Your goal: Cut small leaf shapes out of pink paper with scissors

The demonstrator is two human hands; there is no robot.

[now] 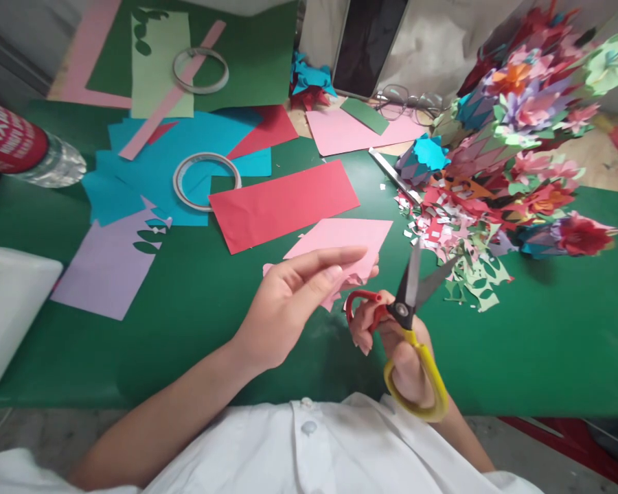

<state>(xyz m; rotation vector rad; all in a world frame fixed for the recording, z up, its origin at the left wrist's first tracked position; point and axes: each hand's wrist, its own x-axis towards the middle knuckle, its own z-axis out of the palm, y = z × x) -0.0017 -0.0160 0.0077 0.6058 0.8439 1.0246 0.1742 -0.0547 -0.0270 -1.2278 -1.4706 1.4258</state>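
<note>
Green bench (546, 329) is cluttered. White box (15, 315) at left: marking faint, illegible. Bottle (56, 165) shows red label (10, 137) with white Chinese characters, partly out of frame. Left hand (288, 302) pinches pink paper (351, 276), thumb against fingers, over bench centre. Right hand (391, 335) grips scissors (405, 312) just beside it, blades parted.

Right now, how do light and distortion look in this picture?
Head view: the red-and-yellow-handled scissors show one light blade, one darker; the green tabletop looks brighter at right; highlights glint on the red-labelled clear plastic bottle, apparently stretched.
</note>
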